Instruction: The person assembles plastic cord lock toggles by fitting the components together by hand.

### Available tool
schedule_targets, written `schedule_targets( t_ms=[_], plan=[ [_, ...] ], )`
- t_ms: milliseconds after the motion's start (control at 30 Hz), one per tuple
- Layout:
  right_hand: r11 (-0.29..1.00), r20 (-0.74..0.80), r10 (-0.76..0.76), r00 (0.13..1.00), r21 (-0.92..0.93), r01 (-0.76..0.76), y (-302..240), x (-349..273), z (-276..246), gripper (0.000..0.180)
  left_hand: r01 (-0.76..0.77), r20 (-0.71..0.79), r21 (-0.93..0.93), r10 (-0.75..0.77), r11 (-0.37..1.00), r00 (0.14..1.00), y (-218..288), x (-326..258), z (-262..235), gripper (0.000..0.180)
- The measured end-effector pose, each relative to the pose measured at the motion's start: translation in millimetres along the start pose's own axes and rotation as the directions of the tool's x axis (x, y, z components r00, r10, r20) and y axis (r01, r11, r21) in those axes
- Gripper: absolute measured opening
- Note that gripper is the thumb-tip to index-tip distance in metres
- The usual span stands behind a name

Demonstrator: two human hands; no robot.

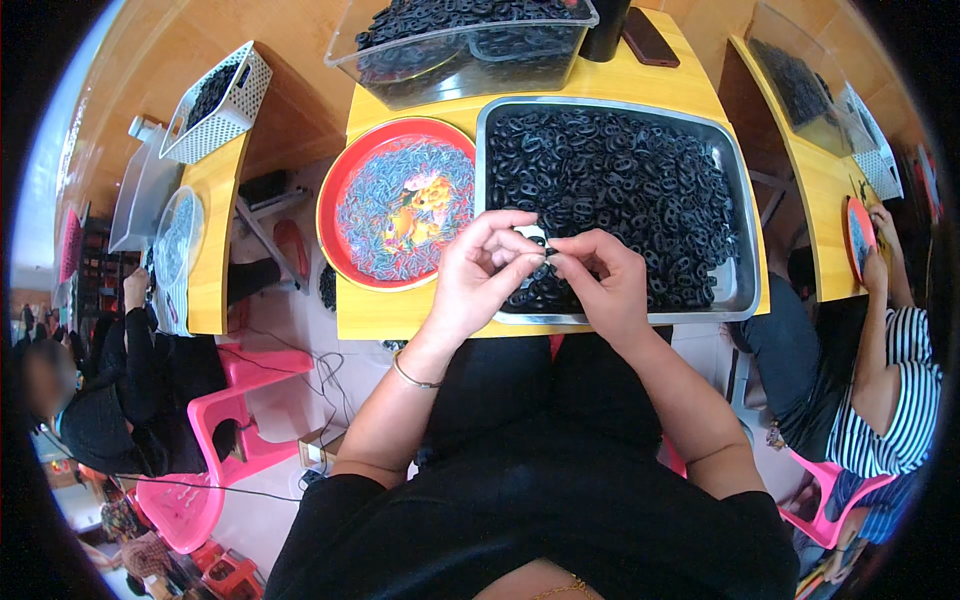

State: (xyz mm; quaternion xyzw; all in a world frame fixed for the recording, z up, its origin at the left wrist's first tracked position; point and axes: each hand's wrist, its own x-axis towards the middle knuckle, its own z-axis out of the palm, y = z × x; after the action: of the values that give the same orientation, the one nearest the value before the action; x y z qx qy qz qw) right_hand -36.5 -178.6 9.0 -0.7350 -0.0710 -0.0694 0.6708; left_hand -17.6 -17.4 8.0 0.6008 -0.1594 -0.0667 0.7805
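Observation:
My left hand (488, 268) and my right hand (608, 285) meet over the near edge of a metal tray (753, 240). Thumb and forefinger of each are pinched together, the fingertips almost touching. Between them is a small black piece (544, 242), partly covered by the fingers; its exact shape is too small to tell. A heap of black oval pieces with two holes (610, 170) fills most of the tray. Left of it, a round red tray (330, 215) with a floral bottom holds many thin, small silvery-blue pieces (385, 190).
A clear bin (480, 70) of black pieces stands at the back of the yellow table (390, 318), beside a dark cylinder (606, 35) and a phone-like slab (650, 38). People work at tables on both sides. A pink chair (215, 425) and cables lie left.

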Motion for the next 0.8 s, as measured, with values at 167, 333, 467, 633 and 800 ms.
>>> schedule_targets(
  t_ms=[167, 333, 467, 633, 800],
  plan=[
    [0.994, 0.012, 0.024, 1.0, 0.109, -0.025, 2.6, -1.6, -0.9, 0.013, -0.013, -0.011, -0.062, 0.012, 0.998, 1.0, 2.1, 1.4, 1.4, 0.033],
    [0.994, 0.01, 0.007, 1.0, 0.107, -0.008, 3.2, -1.6, -1.3, 0.014, 0.014, 0.03, -0.054, -0.012, 0.998, 0.999, 3.0, 1.7, -2.7, 0.026],
    [0.993, 0.006, 0.008, 1.0, 0.115, -0.009, 2.4, -2.0, -1.2, 0.014, 0.085, 0.044, 0.024, -0.086, 0.996, 0.995, 3.7, 0.5, -3.3, 0.012],
    [0.994, -0.002, -0.002, 1.0, 0.109, 0.002, 2.8, -2.2, -0.6, 0.014, 0.138, 0.053, 0.096, -0.143, 0.986, 0.988, 7.6, -1.0, -1.4, 0.008],
    [0.998, 0.047, -0.008, 0.999, 0.058, 0.005, 0.3, -2.8, -1.6, 0.015, 0.142, 0.054, 0.107, -0.148, 0.984, 0.987, 9.4, -1.8, -0.4, 0.006]
  ],
)
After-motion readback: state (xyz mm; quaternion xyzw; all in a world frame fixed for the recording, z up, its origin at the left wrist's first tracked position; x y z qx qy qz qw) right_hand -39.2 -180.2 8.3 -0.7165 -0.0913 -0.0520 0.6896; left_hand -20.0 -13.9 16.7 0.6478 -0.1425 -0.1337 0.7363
